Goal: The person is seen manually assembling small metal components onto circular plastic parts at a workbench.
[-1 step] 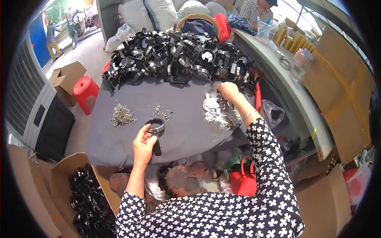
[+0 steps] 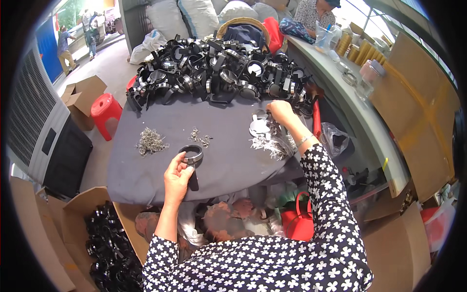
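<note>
My left hand [image 2: 177, 182] pinches a black-and-silver ring [image 2: 196, 158] by its near side, just above the table's front edge. A black strap-like tab [image 2: 193, 182] hangs from the ring toward me. My right hand [image 2: 282, 113] reaches to the table's right side with its fingers bent down and closed; what they hold is hidden. Right beside it lie pale flat discs [image 2: 260, 127] and a pile of thin silver metal pieces [image 2: 266, 144]. Left of the ring are a heap of small wire-like metal pieces [image 2: 151, 141] and a smaller scatter of metal bits [image 2: 203, 140].
A big heap of similar black-and-silver rings [image 2: 227, 77] covers the back of the dark cloth-covered table [image 2: 224, 114]. A cardboard box [image 2: 121, 214] with more black parts stands lower left. A red stool [image 2: 106, 116] is at left, a long counter [image 2: 357, 87] at right; a person [image 2: 311, 17] sits behind.
</note>
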Available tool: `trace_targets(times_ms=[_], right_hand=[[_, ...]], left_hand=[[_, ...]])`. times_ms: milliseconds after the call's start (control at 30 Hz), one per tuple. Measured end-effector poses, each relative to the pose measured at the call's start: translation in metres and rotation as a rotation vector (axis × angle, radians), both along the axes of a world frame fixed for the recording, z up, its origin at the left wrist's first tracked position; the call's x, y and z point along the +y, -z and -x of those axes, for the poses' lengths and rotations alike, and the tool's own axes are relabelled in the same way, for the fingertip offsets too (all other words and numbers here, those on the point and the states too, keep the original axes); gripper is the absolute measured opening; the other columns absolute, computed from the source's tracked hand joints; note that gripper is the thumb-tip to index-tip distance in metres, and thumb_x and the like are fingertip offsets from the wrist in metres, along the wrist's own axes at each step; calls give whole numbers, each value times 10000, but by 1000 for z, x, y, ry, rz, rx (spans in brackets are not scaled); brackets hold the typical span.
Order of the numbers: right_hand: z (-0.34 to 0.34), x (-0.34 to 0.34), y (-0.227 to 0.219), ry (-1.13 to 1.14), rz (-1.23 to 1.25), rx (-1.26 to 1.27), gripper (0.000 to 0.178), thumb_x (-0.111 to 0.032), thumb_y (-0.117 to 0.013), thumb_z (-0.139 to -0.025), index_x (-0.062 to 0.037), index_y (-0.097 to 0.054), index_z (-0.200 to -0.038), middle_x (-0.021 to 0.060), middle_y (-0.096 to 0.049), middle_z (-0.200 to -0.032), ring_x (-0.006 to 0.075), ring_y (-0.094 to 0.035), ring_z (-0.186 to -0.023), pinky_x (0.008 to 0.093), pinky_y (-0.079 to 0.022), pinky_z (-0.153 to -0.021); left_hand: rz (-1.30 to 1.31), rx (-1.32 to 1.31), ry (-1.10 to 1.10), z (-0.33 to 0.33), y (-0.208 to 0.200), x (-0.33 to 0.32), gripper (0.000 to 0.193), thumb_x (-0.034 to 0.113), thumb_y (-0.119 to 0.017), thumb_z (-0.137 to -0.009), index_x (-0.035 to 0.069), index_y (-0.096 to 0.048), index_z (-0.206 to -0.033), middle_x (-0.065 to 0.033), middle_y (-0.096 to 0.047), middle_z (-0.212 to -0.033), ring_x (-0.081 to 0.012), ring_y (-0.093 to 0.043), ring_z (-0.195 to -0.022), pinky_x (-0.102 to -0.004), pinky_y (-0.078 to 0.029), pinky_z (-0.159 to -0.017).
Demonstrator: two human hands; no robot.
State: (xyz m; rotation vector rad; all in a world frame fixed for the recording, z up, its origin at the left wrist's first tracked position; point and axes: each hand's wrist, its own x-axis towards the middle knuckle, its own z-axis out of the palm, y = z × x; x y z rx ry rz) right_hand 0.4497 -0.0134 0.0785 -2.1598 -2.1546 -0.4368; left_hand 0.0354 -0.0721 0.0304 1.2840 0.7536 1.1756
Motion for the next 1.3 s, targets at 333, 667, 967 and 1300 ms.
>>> trace_targets(times_ms=[333,667,967,1300], right_hand=[[-17,0,-12,-207,-136,-165,64,-54,-557,-718,-48,-613,-748,116,-567,-746,298,-625,-726,388,-508,-653],[150,-92,-11,-497,-238,128,81,-17,-566,-670,-38,-496,-708,110,-506,-688,306,-561,-584,386,-483,-512],[176,-117,33,-477,-272,363,85,-54,-563,-734,-16,-538,-807,115,-504,-770,285,-547,-679,370,-475,-585],[171,-110,36,-406,-276,162,252,29,-570,-705,7,-564,-955,131,-567,-929,303,-560,-863,361,-488,-751]], left_hand=[[43,-127,36,-2,4,6,528,2,-628,-808,-8,-430,-1297,-55,-557,-906,-104,-583,-693,-259,-542,-637],[8,31,-97,10,1,5,600,65,-660,-806,-10,-392,-1338,6,-571,-804,-32,-508,-653,-169,-389,-519],[76,30,-28,18,-3,10,609,78,-652,-814,-2,-378,-1353,-22,-579,-853,-66,-566,-714,-189,-453,-547],[59,-44,-35,17,5,10,607,34,-636,-826,5,-354,-1363,-71,-603,-900,-52,-557,-687,-189,-458,-526]])
